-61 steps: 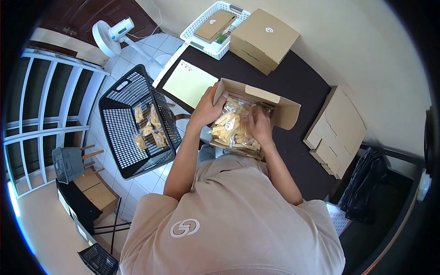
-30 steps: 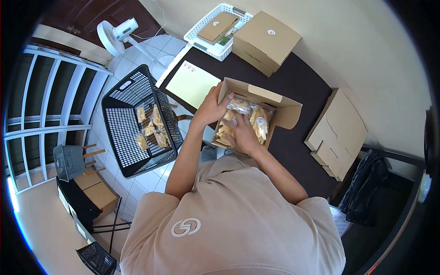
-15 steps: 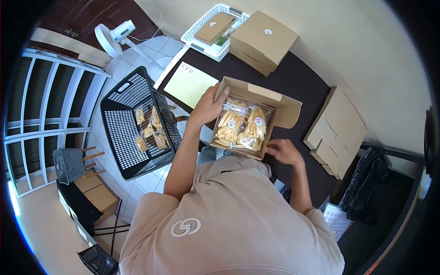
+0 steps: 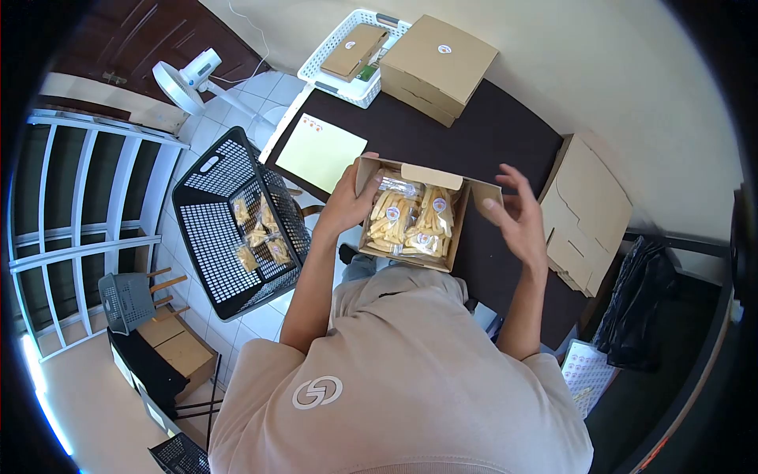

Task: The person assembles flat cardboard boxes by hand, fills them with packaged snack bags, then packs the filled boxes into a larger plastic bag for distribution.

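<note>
A cardboard box [image 4: 453, 254] with raised lid flaps sits in front of me at the table's near edge. Clear packets of pale yellow snack sticks [image 4: 392, 220] with round stickers fill it. My left hand [image 4: 347, 204] grips the box's left wall, thumb over the inside edge. At the right side, my right hand [image 4: 521, 221] has its fingers spread, the thumb right at the box's right flap [image 4: 485, 197]. Several similar packets [image 4: 257, 235] lie in a black plastic basket [image 4: 207, 261] to my left.
Behind the box, a dark table [image 4: 505, 130] holds pale green paper [image 4: 321, 150], a closed carton [image 4: 442, 59] and a white basket [image 4: 359, 93]. Flattened cardboard [image 4: 588, 209] leans at the right. A white fan [image 4: 185, 79] stands beyond the black basket.
My right hand has risen from the box's lower right corner to its right flap, fingers spreading. The front lid flap and right flap have tilted inward. My left hand stays on the box.
</note>
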Available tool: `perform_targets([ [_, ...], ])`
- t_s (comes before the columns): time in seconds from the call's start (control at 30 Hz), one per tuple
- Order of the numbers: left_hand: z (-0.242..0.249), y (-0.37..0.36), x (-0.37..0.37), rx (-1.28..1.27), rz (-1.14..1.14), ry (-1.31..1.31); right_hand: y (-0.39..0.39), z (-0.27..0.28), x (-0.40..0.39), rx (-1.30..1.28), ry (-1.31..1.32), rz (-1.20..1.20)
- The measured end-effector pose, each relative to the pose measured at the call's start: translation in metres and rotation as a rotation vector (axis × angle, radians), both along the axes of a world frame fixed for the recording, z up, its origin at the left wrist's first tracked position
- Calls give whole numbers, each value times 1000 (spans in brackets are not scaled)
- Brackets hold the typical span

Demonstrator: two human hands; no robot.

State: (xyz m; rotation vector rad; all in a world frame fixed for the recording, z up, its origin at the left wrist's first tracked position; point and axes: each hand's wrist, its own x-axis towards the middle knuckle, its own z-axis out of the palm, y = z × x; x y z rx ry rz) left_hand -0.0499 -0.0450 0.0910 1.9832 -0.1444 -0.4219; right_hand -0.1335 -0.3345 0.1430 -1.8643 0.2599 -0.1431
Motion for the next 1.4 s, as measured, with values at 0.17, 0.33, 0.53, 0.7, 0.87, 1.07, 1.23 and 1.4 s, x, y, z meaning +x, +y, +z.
perform_targets([
  [0.17,-6,6,6,-37,18,-82,24,-4,16,-301,-94,-70],
  [0.33,-9,7,11,92,52,-48,34,10,24,-326,-44,-112],
  [0.53,-15,11,3,-10,-26,-182,30,-6,7,-354,-163,-50],
  [0.7,-15,10,-3,-13,-23,-160,35,11,12,-325,-11,-112],
  [0.87,-20,12,1,19,7,-231,36,2,30,-363,-118,-141],
  [1.07,-22,15,7,100,15,-113,34,1,44,-367,-88,-161],
  [1.23,13,-1,16,162,13,-29,30,-11,56,-300,-59,-179],
  [1.4,3,-3,23,164,24,-94,27,-10,64,-190,45,-148],
])
